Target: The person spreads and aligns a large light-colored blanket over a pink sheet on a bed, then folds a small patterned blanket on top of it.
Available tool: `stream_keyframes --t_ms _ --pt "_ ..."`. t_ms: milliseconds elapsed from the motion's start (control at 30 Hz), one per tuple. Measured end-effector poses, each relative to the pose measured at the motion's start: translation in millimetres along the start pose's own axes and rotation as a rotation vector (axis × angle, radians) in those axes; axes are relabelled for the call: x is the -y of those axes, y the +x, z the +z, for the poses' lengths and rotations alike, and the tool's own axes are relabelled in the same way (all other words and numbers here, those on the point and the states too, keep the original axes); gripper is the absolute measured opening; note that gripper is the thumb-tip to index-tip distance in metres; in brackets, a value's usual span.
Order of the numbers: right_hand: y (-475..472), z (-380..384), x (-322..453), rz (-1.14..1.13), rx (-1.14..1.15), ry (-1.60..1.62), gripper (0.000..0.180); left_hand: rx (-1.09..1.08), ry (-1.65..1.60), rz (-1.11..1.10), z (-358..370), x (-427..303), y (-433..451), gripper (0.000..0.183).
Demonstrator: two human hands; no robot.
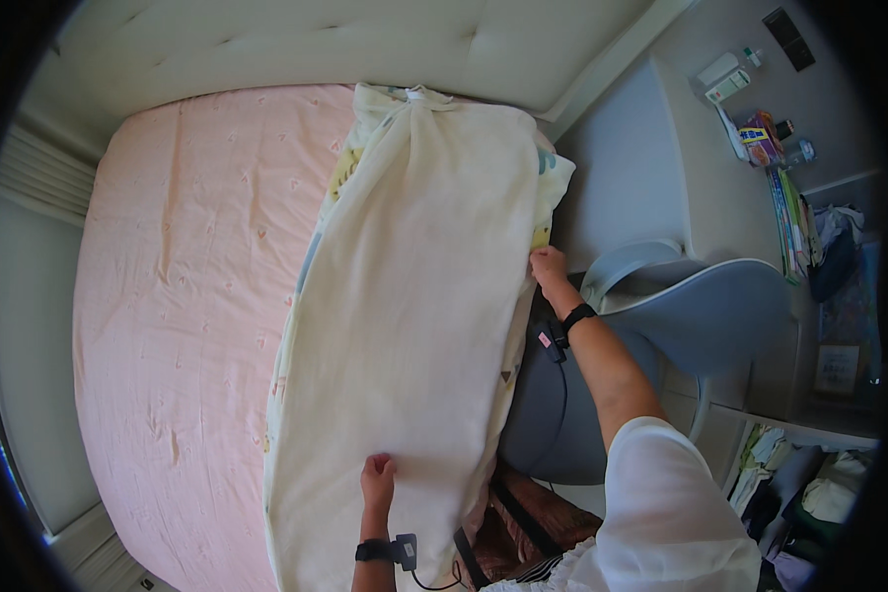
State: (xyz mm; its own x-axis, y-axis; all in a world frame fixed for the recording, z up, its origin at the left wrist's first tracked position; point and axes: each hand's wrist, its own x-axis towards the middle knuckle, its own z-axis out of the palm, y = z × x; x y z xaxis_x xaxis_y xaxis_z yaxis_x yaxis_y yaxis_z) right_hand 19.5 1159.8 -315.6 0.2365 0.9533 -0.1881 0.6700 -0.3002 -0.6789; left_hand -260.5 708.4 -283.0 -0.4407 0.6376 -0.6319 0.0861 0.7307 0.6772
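Observation:
A long cream quilt [414, 296] lies lengthwise on the bed, over a patterned fabric cover [553, 181] whose printed edges show along both sides. At the head end the quilt's corner is gathered into a white tie [416, 94]. My right hand [549, 266] pinches the right-hand edge of the bedding, about halfway down. My left hand [378, 477] is loosely closed over the quilt's lower part, with nothing visible in it. Both wrists wear black bands with small wired devices.
A pink fitted sheet [192, 296] with small hearts covers the mattress beside a padded headboard [303, 44]. Close to my right arm stands a grey chair [699, 318]. Beyond it, a desk [718, 177] holds books [788, 222] and a bottle [725, 78]. Folded clothes [806, 481] sit on a shelf.

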Motion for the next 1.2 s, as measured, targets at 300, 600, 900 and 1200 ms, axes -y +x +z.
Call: stream_keyframes --t_ms 300,600,900,1200 --pt "90 -6 100 -0.290 -0.160 -0.312 0.028 0.063 0.681 -0.208 6 -47 46 0.052" --pt "103 -13 102 -0.251 -0.018 -0.780 0.035 0.224 0.389 0.166 7 -118 43 0.024" --pt "149 -6 80 -0.231 0.286 -0.803 0.031 0.291 0.671 0.653 77 -194 86 0.052" --pt "166 -15 134 -0.262 -0.163 -0.525 0.033 0.327 0.828 0.582 77 -175 97 0.059"
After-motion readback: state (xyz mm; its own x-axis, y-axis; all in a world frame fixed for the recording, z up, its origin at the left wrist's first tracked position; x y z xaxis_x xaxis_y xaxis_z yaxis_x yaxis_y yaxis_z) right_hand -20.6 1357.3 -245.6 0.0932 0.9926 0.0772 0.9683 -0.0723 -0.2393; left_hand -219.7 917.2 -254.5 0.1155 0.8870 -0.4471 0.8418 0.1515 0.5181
